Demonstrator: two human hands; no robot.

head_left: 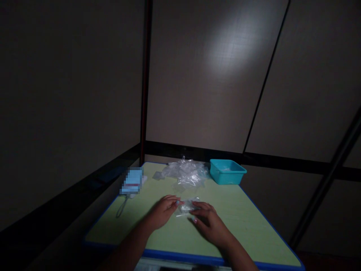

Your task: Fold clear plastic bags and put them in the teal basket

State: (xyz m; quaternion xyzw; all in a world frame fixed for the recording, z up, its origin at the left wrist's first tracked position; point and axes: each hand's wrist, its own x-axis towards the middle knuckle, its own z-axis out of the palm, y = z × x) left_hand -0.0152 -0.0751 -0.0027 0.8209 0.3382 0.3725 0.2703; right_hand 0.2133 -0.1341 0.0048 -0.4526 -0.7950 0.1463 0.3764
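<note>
Clear plastic packet (186, 207): laid on the pale-green, blue-edged counter (239, 226).
Left hand (166, 209): narrowed at packet's left edge; grip cannot be told.
Right hand (209, 219): thumb parted, fingers set at packet's right.
Crumpled clear-plastic heap (187, 174): placed beyond.

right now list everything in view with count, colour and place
table: 1, pale green top with blue edging, under the hands
plastic heap: pieces too tangled to count, clear, far side of table
basin: 1, teal, far right of table, contents unclear
pixelated item: 1, mostly light blue, left edge of table
looped strap: 1, greyish, just nearer than the pixelated item
wall panels: several, dim brownish grey, around the table
plastic piece: 1, clear, between the hands
left hand: 1, bare, at the plastic's left
right hand: 1, bare, at its right
</note>
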